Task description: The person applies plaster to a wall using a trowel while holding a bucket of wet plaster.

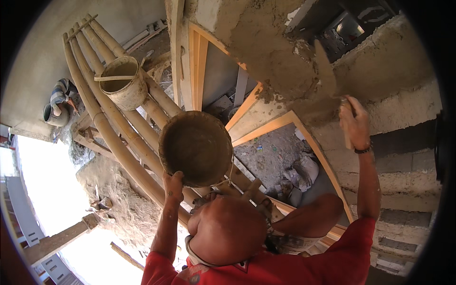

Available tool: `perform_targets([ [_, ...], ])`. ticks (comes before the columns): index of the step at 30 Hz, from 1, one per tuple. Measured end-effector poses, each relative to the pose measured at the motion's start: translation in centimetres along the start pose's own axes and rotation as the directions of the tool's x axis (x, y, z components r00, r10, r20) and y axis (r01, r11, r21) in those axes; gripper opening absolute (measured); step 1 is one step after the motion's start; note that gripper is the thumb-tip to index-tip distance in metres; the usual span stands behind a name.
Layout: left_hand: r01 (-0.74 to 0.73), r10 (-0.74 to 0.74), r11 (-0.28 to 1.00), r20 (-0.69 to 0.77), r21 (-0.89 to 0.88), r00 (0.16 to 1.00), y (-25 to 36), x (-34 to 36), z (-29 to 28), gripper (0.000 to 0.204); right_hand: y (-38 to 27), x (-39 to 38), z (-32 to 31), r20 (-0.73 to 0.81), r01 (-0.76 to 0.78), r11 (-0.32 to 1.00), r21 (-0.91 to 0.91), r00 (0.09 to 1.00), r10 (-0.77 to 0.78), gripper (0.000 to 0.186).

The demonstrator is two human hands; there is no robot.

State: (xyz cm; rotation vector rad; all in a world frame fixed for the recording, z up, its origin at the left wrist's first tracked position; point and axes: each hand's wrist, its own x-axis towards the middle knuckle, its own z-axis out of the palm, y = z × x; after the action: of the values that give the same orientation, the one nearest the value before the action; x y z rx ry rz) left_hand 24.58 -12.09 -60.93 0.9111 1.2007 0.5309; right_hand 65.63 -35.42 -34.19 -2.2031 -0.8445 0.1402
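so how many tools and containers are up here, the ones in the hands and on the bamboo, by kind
round pan, in the left hand: 1
trowel, in the right hand: 1
bucket, on the bamboo poles: 1
total: 3

Harsh daylight from lower left, blown-out white there; wall side evenly lit, soft shadows; strong fisheye bending, black vignette corners

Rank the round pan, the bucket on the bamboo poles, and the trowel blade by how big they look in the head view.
1. Round pan, in the left hand; it sits nearer the camera, which may flatter it.
2. Bucket.
3. Trowel blade, held by the right hand.
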Motion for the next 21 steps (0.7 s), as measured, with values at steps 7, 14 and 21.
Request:
perform_targets([
  [7,-0.007,0.006,0.998,-0.013,-0.068,1.000,-0.5,-0.6,0.3,0.043,-2.6,-2.7,3.2,0.317,0.412,0.891,-0.189,0.885,-0.342,0.040],
  [14,-0.219,0.218,0.975,-0.015,-0.048,0.976,-0.9,-1.9,3.2,0.046,-2.2,-4.9,19.9,0.692,0.729,0.554,-0.402,0.638,-0.338,0.028],
  [21,-0.264,0.270,0.954,-0.025,0.142,0.963,-1.4,-1.6,2.7,0.052,1.8,-6.1,30.7,0.810,0.780,0.531,-0.331,0.524,-0.264,0.019],
])
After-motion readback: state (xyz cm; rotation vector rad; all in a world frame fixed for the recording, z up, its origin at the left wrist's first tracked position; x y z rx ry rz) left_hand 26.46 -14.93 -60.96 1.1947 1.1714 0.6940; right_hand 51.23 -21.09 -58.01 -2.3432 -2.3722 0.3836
